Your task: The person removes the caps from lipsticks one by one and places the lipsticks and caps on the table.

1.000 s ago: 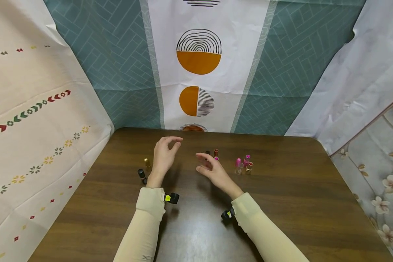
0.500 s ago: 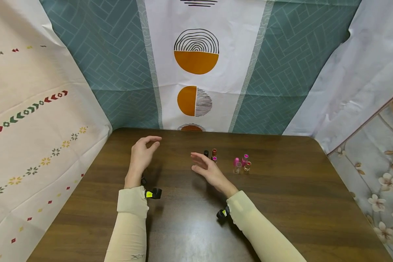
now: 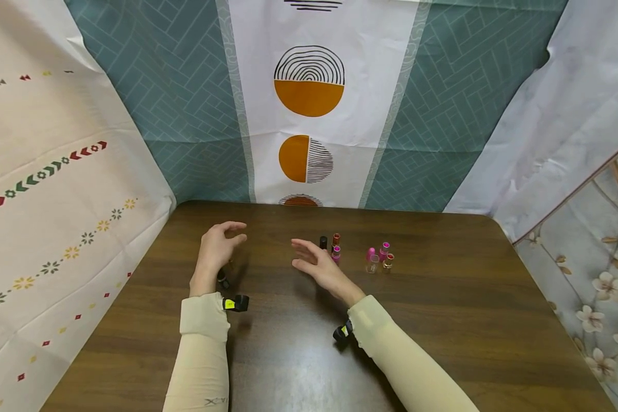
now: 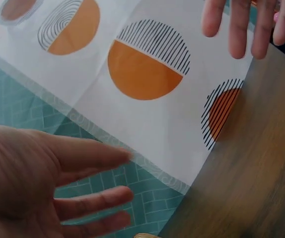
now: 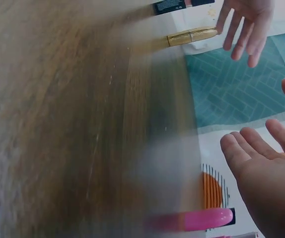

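Note:
My left hand (image 3: 213, 252) hovers over the left part of the table, fingers loosely bent and holding nothing. Beside its wrist stands a black lipstick tube (image 3: 223, 279); a gold lipstick tube (image 5: 192, 36) shows in the right wrist view, mostly hidden by the hand from the head. Near the middle, my right hand (image 3: 321, 268) hangs with relaxed fingers and an empty palm. Just beyond it are a black tube (image 3: 323, 242), a copper-coloured tube (image 3: 336, 240) and a magenta-topped tube (image 3: 336, 254), partly covered by the hand.
Right of the right hand is a group of small tubes: a pink one (image 3: 371, 253), a magenta one (image 3: 384, 252), a clear one (image 3: 372, 265) and a gold one with a red top (image 3: 388, 261). Patterned cloth (image 3: 309, 126) hangs behind the brown table (image 3: 443, 320).
My left hand has moved left, over the black and gold tubes, and come slightly nearer. The right hand has shifted a little left, baring more of the middle tubes.

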### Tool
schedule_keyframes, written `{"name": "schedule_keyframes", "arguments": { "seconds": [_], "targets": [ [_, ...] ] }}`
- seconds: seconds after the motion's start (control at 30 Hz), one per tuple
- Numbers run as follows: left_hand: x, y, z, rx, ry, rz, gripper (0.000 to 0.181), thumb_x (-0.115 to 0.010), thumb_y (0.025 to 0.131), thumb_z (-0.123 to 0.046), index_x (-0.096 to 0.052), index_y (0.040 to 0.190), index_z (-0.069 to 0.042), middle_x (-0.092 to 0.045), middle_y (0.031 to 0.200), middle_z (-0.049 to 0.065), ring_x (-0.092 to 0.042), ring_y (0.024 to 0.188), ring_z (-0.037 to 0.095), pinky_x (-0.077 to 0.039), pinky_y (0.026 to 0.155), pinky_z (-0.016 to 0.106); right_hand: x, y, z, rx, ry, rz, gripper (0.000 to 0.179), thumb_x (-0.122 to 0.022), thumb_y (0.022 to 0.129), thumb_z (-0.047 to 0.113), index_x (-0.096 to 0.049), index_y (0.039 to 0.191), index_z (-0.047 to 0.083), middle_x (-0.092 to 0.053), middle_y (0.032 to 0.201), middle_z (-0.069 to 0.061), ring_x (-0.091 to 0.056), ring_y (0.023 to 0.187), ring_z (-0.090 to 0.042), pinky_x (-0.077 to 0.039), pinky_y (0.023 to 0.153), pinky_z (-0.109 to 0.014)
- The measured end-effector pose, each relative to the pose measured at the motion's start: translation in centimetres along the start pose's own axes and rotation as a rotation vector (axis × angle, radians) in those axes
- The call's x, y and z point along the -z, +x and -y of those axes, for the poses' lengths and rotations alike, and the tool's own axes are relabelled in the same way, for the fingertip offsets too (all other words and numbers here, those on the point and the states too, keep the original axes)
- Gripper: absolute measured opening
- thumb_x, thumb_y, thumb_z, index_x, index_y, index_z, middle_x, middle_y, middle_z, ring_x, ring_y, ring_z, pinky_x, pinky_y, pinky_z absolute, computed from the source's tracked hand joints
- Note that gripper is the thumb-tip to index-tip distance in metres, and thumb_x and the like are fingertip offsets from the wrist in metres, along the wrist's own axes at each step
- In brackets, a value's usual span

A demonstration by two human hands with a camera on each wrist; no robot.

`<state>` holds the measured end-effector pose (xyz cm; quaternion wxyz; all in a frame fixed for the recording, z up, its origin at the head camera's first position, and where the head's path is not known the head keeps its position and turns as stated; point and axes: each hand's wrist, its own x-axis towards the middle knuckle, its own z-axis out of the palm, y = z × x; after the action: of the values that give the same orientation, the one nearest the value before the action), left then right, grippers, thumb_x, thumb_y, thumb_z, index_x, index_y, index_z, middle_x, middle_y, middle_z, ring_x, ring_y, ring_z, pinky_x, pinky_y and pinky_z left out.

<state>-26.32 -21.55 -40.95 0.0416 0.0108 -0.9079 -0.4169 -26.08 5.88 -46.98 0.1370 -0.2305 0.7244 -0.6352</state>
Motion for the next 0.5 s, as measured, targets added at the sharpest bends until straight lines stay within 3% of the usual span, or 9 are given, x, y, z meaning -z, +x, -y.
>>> {"name": "schedule_keyframes", "arguments": {
  "seconds": [0.13,0.27,0.43,0.5],
  "targets": [
    [0.28,-0.05,0.16,0.081,0.008,0.065,0.037,-0.069,0.101,-0.013,-0.067,0.137,-0.007,-0.059,0.142,0.024,-0.067,0.090,0.042,-0.053,0.068,0.035,-0.48,0.33,0.06,-0.015,0.010,0.009,0.056,-0.061,0.106,0.011,-0.040,0.158,0.005,-0.040,0.160,-0.025,-0.039,0.149,-0.038,-0.037,0.117,-0.053],
    [0.33,-0.06,0.13,0.134,0.052,0.091,0.038,-0.071,0.099,-0.013,-0.067,0.137,-0.007,-0.062,0.140,0.025,-0.069,0.086,0.037,-0.051,0.068,0.034,-0.82,0.61,0.09,-0.018,-0.003,0.022,0.057,-0.062,0.106,0.013,-0.040,0.158,0.004,-0.039,0.161,-0.024,-0.038,0.150,-0.038,-0.036,0.118,-0.052],
    [0.25,-0.06,0.29,0.163,0.094,0.100,0.037,-0.070,0.100,-0.012,-0.068,0.136,-0.007,-0.067,0.132,0.024,-0.064,0.076,0.025,-0.049,0.069,0.036,-0.94,0.66,-0.23,-0.022,-0.010,0.023,0.056,-0.061,0.106,0.011,-0.041,0.157,0.002,-0.040,0.160,-0.025,-0.039,0.149,-0.038,-0.035,0.118,-0.053],
    [0.24,-0.08,0.42,0.172,0.102,0.104,0.037,-0.069,0.100,-0.011,-0.068,0.136,-0.006,-0.066,0.133,0.025,-0.064,0.078,0.026,-0.050,0.072,0.039,-0.96,0.64,-0.36,-0.023,-0.008,0.027,0.055,-0.061,0.106,0.010,-0.041,0.157,0.001,-0.040,0.159,-0.026,-0.039,0.149,-0.039,-0.035,0.118,-0.053]
  ]
}}
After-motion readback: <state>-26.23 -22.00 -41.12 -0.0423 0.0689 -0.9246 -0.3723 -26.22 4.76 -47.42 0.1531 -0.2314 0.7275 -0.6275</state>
